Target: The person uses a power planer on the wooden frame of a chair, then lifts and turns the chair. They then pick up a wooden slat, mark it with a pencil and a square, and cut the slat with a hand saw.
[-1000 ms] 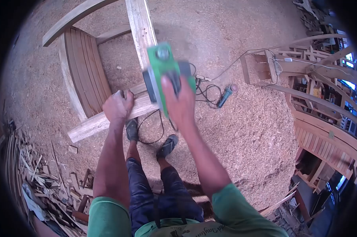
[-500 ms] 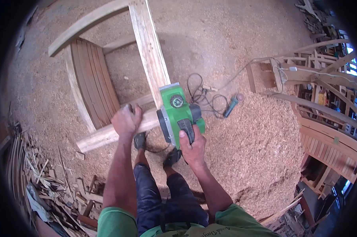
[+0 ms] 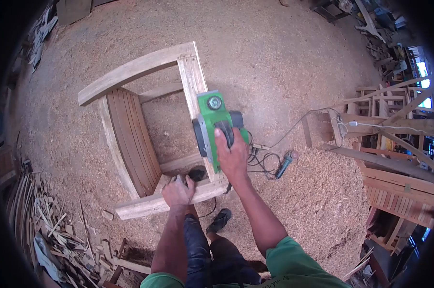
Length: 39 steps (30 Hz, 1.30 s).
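A wooden chair frame (image 3: 145, 71) with a slatted panel (image 3: 130, 139) stands on the floor below me. My right hand (image 3: 232, 156) is wrapped round the black handle of a green electric planer (image 3: 211, 117). The planer rests on the long side rail (image 3: 193, 81) of the frame, between its far and near ends. My left hand (image 3: 178, 192) grips the near crosspiece (image 3: 149, 206), its fingers curled over the top edge. The planer's underside is hidden.
A teal angle grinder (image 3: 285, 165) and looped black cable (image 3: 265, 163) lie right of the frame. Wooden furniture (image 3: 399, 185) stands at the right. Scrap wood (image 3: 63, 235) is heaped at the lower left. Shavings cover the floor.
The planer has moved from the near end of the rail farther along it, away from me. The view has shifted, showing the frame lower and more to the right. Both hands keep their holds.
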Available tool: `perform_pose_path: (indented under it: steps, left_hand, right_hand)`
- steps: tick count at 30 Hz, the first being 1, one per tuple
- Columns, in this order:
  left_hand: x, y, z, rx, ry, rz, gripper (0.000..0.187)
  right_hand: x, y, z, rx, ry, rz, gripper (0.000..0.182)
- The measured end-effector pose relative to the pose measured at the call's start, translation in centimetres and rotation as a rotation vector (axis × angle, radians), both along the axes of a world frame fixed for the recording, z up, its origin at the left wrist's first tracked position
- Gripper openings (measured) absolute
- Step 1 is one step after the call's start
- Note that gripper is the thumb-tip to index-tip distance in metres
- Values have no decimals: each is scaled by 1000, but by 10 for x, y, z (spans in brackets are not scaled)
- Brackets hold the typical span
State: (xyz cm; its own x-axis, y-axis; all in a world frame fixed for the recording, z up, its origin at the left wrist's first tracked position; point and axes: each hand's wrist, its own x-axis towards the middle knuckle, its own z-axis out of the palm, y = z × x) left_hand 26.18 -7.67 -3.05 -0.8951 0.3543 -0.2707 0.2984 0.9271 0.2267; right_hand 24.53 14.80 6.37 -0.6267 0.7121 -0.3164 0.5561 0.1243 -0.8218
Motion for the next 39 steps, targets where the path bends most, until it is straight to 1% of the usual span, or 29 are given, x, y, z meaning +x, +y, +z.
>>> perform_pose_path:
  steps: [4,7,9,11,13,14,16,17,19,22,26,27,28,29,30,32,34,37,39]
  left_hand:
    - [-1,-1,-4,48,-17,24,34]
    - [-1,-4,-8,-5,-80,7,32]
    - [-4,-2,-8,0,-67,-14,29]
    - [-4,-2,-5,-12,-79,-19,29]
    - [-3,-5,-6,4,-103,-26,30]
    - [-4,-4,-7,12,-111,-27,30]
    - [0,-11,-20,43,-36,-45,33]
    - [4,-13,-24,57,1,-50,35]
    - [3,-6,-6,-17,-43,21,36]
    - [2,-6,-1,14,-4,-1,37]
    - [6,-10,-12,13,40,-4,40]
    - [7,-11,-14,11,31,5,41]
    - [8,-11,-14,9,22,14,42]
    - [8,-11,-13,5,15,21,43]
    - [8,-10,-10,11,6,20,45]
    - [9,-10,-9,-9,6,21,46]
    - [8,-9,-9,-18,12,19,46]
    - [11,-9,-7,-24,3,21,47]
    - [9,-7,-5,-34,-16,27,47]
  right_hand:
    - [-83,35,-6,9,9,-22,59]
    - [-151,67,-6,65,43,-23,63]
    - [-190,82,-5,86,58,-20,66]
    - [-219,91,0,75,46,-18,67]
    - [-240,99,5,83,102,-3,70]
    - [-251,105,-8,176,173,-7,64]
    - [-266,113,-26,263,261,-3,59]
    - [-268,114,-29,258,275,9,60]
    - [-252,107,-30,248,275,29,61]
    - [-193,79,-34,229,220,33,61]
    - [-36,10,-8,258,105,46,61]
    - [7,-8,11,81,18,54,60]
    - [50,-26,2,79,26,40,58]
    - [91,-42,6,52,5,45,56]
    - [132,-59,1,115,0,33,51]
    - [205,-83,1,22,-90,38,50]
    - [270,-99,-13,-111,-205,32,46]
    - [296,-107,-16,-79,-145,36,42]
    - [294,-107,-19,-100,-146,28,42]
